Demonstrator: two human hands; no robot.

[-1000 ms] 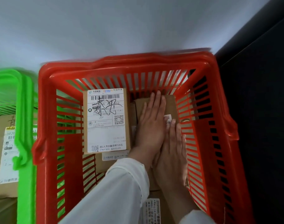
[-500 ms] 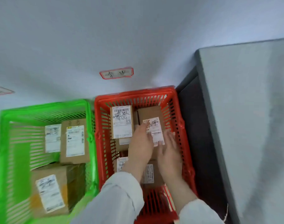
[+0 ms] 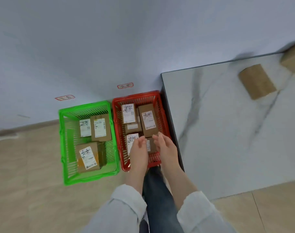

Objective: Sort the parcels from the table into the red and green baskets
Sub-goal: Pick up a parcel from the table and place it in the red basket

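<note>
Grey marble surface (image 3: pixel 227 140) w/ 2 parcels (image 3: pixel 256 81), R of red basket (image 3: pixel 136 95); tan floor (image 3: pixel 25 182), pale wall (image 3: pixel 109 39). L hand (image 3: pixel 138 148), R hand (image 3: pixel 166 147): fingers relaxed, empty.

even, soft daylight with no hard shadows or glare. the whole frame is slightly smeared, worst toward the upper right of the white marble-veined table top (image 3: pixel 227 132), where its far edge bows with wide-angle distortion.

place: parcel-sorting room | cues: labelled parcels (image 3: pixel 149 121), floor baskets (image 3: pixel 83 106), wall tags (image 3: pixel 125 85) — marble table (image 3: pixel 227 132)
</note>
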